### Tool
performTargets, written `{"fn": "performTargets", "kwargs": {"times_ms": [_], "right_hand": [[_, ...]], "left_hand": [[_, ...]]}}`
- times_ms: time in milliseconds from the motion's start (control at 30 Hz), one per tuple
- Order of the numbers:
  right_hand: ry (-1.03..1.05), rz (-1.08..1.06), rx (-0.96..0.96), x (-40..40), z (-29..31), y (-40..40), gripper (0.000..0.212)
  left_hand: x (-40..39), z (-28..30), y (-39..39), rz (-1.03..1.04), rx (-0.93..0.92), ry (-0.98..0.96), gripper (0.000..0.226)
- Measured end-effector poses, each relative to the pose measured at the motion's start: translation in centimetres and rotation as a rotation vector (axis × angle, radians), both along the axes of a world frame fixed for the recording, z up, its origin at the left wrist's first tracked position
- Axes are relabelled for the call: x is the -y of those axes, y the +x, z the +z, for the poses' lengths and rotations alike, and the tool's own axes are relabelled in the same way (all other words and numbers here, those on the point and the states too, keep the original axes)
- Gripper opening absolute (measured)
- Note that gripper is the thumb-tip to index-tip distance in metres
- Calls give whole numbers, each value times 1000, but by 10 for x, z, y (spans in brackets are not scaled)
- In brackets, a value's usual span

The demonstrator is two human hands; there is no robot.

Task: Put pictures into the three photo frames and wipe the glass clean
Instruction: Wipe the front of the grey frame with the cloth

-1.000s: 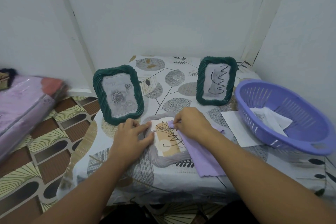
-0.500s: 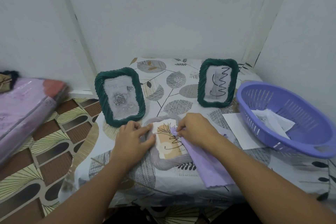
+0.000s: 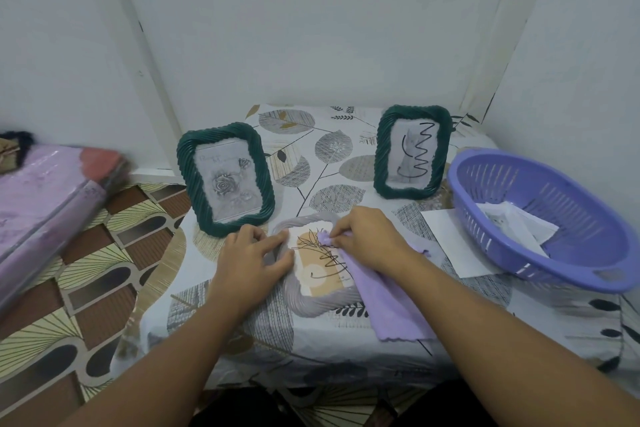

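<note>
Since a second ago: cloth-holding right hand (image 3: pixel 363 241) shifted up and left along the glass toward the top of the grey frame (image 3: pixel 313 300); left hand (image 3: pixel 251 258) unchanged.

Left to right: left hand laid on the frame's left edge, fingers nearly straight and spread, pressing down, curled round nothing. Grey frame flat on the table (image 3: pixel 450 333), near the front edge, picture already in; likely light and rigid, glass fragile and slick, so best held by the ropey rim, never by the pane. Right hand arched over the upper glass, fingertips pinching a bunched corner of the purple cloth (image 3: pixel 391 308); cloth soft and limp, rest trailing off toward the table's front. Forearms both low, converging on the frame. Two green frames upright behind; basket (image 3: pixel 571 270) far right.
</note>
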State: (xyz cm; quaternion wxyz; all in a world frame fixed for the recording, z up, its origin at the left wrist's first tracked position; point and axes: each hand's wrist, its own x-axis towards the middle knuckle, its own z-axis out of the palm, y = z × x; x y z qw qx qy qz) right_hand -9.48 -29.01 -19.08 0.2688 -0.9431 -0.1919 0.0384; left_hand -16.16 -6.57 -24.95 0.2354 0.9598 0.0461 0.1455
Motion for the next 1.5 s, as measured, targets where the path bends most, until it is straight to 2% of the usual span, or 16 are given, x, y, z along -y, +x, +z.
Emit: {"fn": "performTargets", "kwargs": {"times_ms": [100,367,533,667,867,1033,1233,1367,1500], "right_hand": [[-12,11,-1,-1,-1,-2,12],[42,10,28,-3,-4,-1,16],[23,108,7,4,-5,-11,15],[69,23,14,4,-5,-3,16],[30,81,14,8,-6,-12,15],[71,3,41,-3,-6,-3,18],[14,77,36,5,-10,-11,16],[73,-12,32,-2,-7,-1,13],[45,101,22,-3,-7,-12,13]], "left_hand": [[1,0,-1,8,11,-20,67],[1,1,0,6,11,-6,67],[1,0,0,3,19,-4,69],[0,-1,2,3,0,21,67],[0,-1,1,4,13,-5,68],[-1,0,0,5,2,13,66],[0,0,1,6,18,-2,65],[1,2,-1,4,7,9,66],[1,0,-1,6,19,-9,64]]}}
